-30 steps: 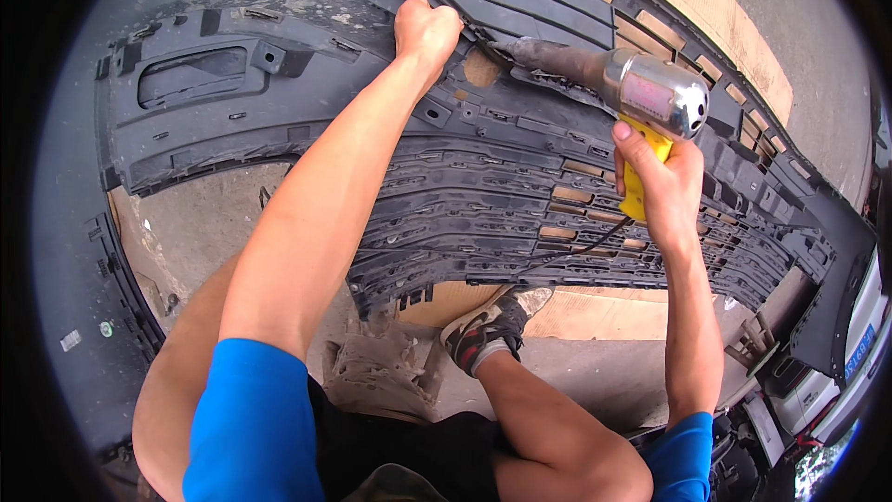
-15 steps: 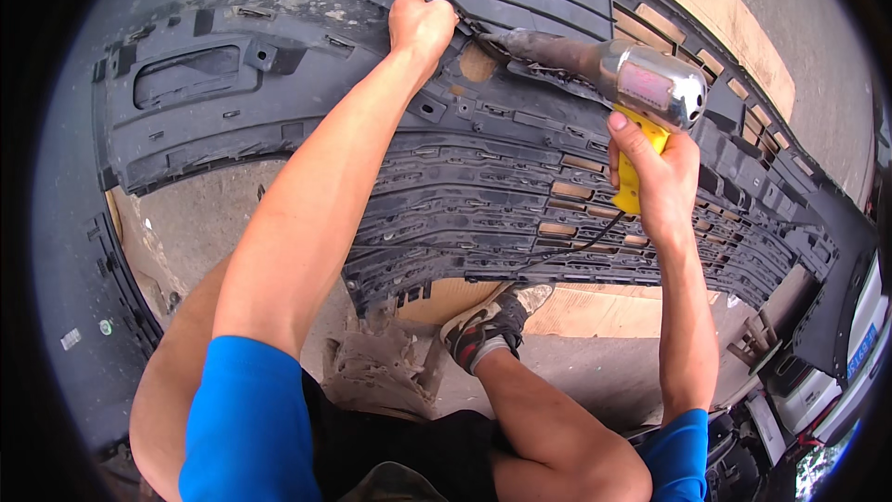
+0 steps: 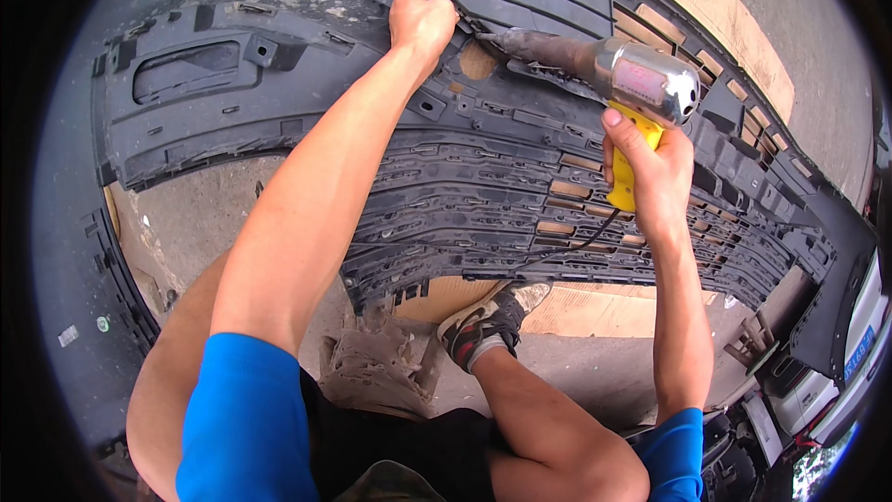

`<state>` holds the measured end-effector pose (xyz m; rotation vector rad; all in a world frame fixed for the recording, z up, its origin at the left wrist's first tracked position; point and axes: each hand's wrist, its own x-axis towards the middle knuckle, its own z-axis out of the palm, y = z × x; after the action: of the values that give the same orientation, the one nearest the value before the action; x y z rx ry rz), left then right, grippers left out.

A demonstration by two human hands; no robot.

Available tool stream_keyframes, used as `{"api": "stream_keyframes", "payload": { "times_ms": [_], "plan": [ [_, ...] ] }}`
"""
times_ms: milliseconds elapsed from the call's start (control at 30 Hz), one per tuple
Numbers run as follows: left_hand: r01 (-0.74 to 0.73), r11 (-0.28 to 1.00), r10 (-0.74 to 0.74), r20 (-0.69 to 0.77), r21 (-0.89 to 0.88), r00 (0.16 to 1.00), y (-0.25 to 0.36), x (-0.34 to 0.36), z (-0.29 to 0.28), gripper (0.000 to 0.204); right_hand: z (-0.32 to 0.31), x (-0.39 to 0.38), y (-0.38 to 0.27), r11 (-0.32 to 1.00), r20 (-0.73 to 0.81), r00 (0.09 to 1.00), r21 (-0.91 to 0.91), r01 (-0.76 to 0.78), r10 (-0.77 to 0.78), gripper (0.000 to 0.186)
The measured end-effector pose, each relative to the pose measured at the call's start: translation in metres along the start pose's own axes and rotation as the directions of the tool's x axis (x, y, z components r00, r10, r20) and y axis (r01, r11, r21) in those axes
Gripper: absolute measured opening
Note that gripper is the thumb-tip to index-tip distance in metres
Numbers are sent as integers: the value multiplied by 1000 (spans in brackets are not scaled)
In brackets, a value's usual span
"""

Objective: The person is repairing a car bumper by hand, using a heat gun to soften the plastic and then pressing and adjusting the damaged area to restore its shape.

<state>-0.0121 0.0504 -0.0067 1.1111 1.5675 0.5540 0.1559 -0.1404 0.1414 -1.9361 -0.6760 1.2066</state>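
A large dark grey plastic car bumper (image 3: 279,130) lies inner side up across the scene, curving from the far left down to the near right, its slotted grille section (image 3: 520,214) spread through the middle. Under it, flattened brown cardboard (image 3: 725,19) shows at the far right and again below the grille near the person's foot, on a grey concrete floor (image 3: 186,223). The person's bent leg ends in a worn sneaker (image 3: 488,325) set just below the near edge of the grille. A heat gun (image 3: 613,74) with a shiny metal barrel body, a dark soiled nozzle and a yellow grip lies above the bumper at centre right, its nozzle pointing left toward a small opening in the plastic where cardboard shows through. The right hand (image 3: 650,167) is wrapped tightly around the yellow grip, thumb up against the metal body, and a thin black cord runs down from the grip over the grille. The left hand (image 3: 423,23) is balled into a fist, pressed on the bumper's far rib just left of the nozzle tip; whether it pinches anything I cannot tell.
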Motion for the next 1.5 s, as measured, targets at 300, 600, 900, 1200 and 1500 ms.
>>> {"api": "stream_keyframes", "payload": {
  "times_ms": [300, 600, 900, 1200, 1500],
  "plan": [
    [-51, 999, 51, 4, 11, 999, -6, 2, -1, 13, -43, -61, 45, 801, -57, 993, 597, -48, 102, 28],
    [-17, 998, 20, 47, -58, 999, -2, 1, -2, 15, -75, -279, 206, 159, -554, 451, 736, 658, 700, 20],
    [-18, 996, 28, 117, -89, 993, -3, 6, -1, 19, -31, -311, 407, 629, -890, -273, 452, -633, 365, 47],
    [14, 996, -3, 120, -93, 993, -3, 5, -7, 17, -30, -276, 420, 420, -882, 72, 149, -895, 466, 61],
    [-9, 995, 14, 54, -101, 998, -1, 0, 3, 19, -69, -151, 142, 884, -527, 831, -457, -98, -180, 17]
  ]
}}
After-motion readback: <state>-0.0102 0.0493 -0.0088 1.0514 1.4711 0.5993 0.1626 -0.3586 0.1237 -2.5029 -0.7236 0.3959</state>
